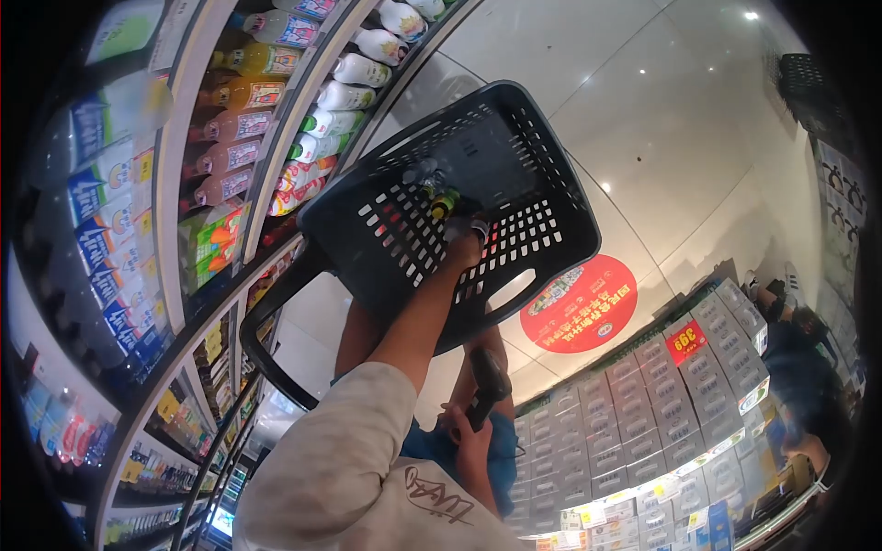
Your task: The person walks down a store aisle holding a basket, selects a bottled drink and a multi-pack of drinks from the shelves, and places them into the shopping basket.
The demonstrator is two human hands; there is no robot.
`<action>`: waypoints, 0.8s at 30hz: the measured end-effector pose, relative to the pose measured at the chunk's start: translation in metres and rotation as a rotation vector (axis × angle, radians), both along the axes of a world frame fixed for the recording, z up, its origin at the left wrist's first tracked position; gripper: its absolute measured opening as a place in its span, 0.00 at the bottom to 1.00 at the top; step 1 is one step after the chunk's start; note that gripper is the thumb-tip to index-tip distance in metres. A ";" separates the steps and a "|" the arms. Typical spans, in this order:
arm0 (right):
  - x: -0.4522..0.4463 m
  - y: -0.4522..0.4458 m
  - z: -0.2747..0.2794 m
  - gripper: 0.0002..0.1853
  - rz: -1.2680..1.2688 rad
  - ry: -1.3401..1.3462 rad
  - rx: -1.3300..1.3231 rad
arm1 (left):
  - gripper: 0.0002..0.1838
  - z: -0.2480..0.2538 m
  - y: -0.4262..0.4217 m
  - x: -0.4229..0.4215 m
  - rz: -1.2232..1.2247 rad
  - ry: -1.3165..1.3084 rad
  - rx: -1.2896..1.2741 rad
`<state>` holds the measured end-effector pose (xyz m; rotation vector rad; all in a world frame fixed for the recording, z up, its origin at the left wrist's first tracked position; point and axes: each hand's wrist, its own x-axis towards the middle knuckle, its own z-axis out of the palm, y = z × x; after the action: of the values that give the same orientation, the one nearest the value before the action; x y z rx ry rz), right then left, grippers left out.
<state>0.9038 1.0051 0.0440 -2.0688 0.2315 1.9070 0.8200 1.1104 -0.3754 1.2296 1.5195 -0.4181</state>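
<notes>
My left hand (466,245) reaches down inside a black perforated shopping basket (577,197). Its fingers are closed and partly hidden, with a small pale and dark item at them that I cannot make out. Just beyond the fingertips lies a bottle (444,203) with yellow-green colouring, beside clear plastic packaging (424,173). Lower down, near blue shorts, my right hand (462,430) is wrapped round a black hand-held object (490,386), whose exact kind is unclear. The basket's large black handle (260,342) swings out to the left.
Shelves of bottled drinks (241,129) and cartons (101,239) rise along the left. Grey boxes (625,413) are stacked at the lower right, with a red price sign (685,341). A round red sticker (580,304) marks the tiled floor. Another person (808,386) is at the far right.
</notes>
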 end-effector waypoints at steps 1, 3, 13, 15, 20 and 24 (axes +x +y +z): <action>-0.001 -0.003 -0.004 0.13 -0.025 -0.006 0.015 | 0.24 -0.007 0.001 0.002 -0.010 -0.011 0.026; 0.000 -0.004 -0.010 0.12 -0.025 0.005 0.002 | 0.23 -0.021 0.000 0.002 -0.053 -0.038 0.032; -0.006 -0.010 -0.019 0.12 -0.029 0.002 -0.044 | 0.18 -0.027 0.012 0.008 0.041 -0.112 -0.005; -0.014 -0.009 -0.009 0.12 0.019 0.020 -0.033 | 0.16 -0.009 0.009 0.005 0.097 -0.165 0.105; -0.039 -0.012 0.005 0.11 -0.003 -0.031 0.145 | 0.13 0.085 0.034 -0.030 0.081 -0.199 0.131; -0.051 -0.018 0.014 0.08 0.087 -0.034 0.233 | 0.13 0.149 0.059 -0.085 0.037 -0.159 0.126</action>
<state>0.8531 0.9870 0.0576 -1.9817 -0.0866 1.8478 0.7354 1.1696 -0.2268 1.2985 1.4473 -0.1974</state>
